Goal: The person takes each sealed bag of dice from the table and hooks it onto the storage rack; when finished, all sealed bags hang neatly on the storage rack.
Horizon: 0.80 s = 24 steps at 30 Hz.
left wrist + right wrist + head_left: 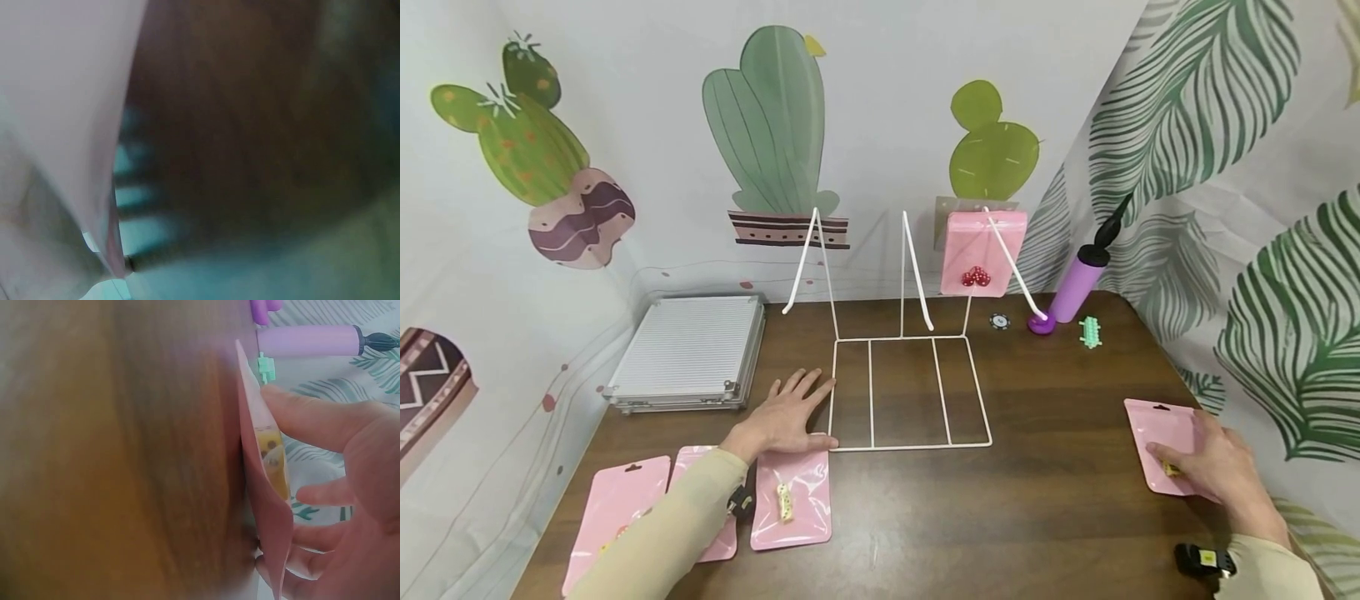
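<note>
A white wire rack with three upright arms stands on the table. My left hand lies with fingers spread at the rack's left edge, the thumb touching its front left corner. Just below that hand is a pink zip bag with a small yellow spotted item inside. At the right table edge my right hand holds another pink bag; in the right wrist view the thumb is on its face and fingertips curl round its edge. A pink bag with a red spotted bow hangs on the rack's right arm. The left wrist view is mostly blurred.
Two more pink bags, one partly under the left sleeve, lie at front left. A silver case is at the back left. A purple pump, a poker chip and a green toy piece stand at the back right.
</note>
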Available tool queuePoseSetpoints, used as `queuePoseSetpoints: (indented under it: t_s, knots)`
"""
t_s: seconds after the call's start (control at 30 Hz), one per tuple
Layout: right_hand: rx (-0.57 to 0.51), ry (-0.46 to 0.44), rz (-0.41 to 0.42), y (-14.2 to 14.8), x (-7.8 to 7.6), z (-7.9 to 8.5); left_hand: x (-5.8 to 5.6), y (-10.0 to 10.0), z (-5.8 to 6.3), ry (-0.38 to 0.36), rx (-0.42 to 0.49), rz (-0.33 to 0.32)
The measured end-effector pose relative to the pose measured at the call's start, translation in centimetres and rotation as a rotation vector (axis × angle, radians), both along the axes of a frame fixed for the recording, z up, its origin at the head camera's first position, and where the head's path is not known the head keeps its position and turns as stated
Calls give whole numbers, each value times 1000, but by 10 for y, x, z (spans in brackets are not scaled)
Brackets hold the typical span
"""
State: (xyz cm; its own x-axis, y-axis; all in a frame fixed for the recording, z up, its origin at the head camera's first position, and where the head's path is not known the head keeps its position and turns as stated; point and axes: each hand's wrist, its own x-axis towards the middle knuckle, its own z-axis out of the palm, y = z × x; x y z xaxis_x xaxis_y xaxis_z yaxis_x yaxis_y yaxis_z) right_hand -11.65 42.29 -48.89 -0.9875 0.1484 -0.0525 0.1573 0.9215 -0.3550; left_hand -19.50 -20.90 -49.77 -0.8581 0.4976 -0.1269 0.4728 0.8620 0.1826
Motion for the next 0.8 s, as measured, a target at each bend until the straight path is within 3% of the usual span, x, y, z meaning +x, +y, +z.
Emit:
queuePoseSetpoints:
  t_s: [0.8]
  knots:
    - [13, 12, -27, -1, -4, -4, 0, 1, 0, -2, -13, 4]
